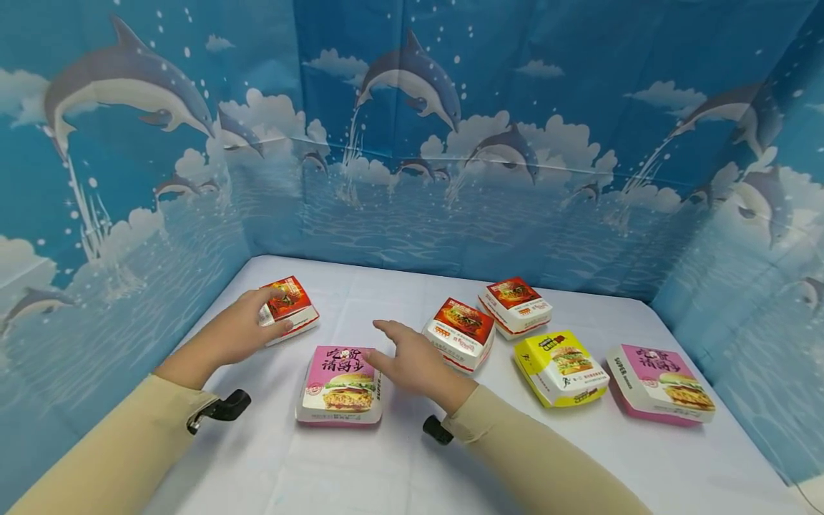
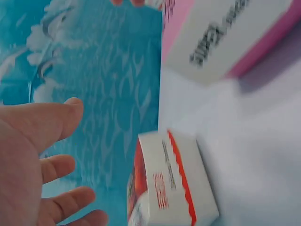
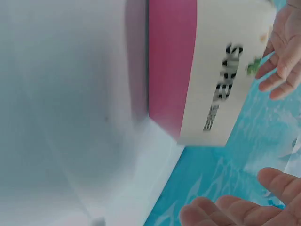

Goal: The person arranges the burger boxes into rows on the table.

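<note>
My left hand (image 1: 234, 330) hovers by a red-and-white burger box (image 1: 297, 302) at the far left of the table, fingers loosely spread. The left wrist view shows a gap between that hand (image 2: 33, 155) and the small box (image 2: 167, 183). A pink-and-white burger box (image 1: 340, 383) sits front and centre, between the hands. Just right of it is my right hand (image 1: 415, 361), its fingers extended and apart. In the right wrist view the pink box (image 3: 211, 75) stands beyond the fingers (image 3: 225, 207), which hold nothing.
Right of the hands stand two more red-and-white boxes (image 1: 460, 332) (image 1: 515, 306), a yellow burger box (image 1: 561, 368) and another pink box (image 1: 663, 383). The white table (image 1: 257, 458) is backed by blue dolphin-print curtains (image 1: 412, 207) on the back and sides.
</note>
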`<state>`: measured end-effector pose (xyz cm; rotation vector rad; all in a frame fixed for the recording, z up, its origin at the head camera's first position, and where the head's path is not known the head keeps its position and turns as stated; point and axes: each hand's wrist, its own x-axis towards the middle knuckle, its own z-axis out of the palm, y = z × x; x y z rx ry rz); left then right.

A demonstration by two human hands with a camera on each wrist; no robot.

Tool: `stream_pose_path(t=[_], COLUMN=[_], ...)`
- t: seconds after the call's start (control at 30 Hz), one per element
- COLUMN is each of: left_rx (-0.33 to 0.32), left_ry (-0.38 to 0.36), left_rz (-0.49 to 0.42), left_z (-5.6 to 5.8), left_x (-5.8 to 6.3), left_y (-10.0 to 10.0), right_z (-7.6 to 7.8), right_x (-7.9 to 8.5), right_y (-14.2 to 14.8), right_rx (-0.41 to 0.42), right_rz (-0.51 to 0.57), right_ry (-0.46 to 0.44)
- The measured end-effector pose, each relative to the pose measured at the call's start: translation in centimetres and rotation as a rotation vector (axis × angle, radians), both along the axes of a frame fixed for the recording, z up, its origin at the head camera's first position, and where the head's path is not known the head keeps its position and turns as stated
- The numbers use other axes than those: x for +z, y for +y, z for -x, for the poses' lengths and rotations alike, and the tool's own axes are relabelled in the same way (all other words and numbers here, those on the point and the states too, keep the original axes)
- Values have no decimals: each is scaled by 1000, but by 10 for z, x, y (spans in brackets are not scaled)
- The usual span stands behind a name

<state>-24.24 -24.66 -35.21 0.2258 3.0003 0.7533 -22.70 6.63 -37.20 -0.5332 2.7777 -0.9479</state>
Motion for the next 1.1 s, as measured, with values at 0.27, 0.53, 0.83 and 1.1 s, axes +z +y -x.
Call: stream_pose_path(t=[0.27, 0.53, 0.83, 1.1], left_rx=[76, 102, 105, 111], left_ry=[-49, -130, -222, -213], left_rz=[-30, -26, -100, -147], left_z=[30, 46, 57, 58], left_x=[-7, -19, -30, -35], left_y=[-39, -57, -64, -58], right_z=[27, 52, 70, 89], right_x=[6, 15, 20, 19], right_y=[1, -18, -39, -59], right_rx=[-31, 13, 56, 83], right_rz=[6, -15, -53, -93], right_ry=[16, -20, -36, -55])
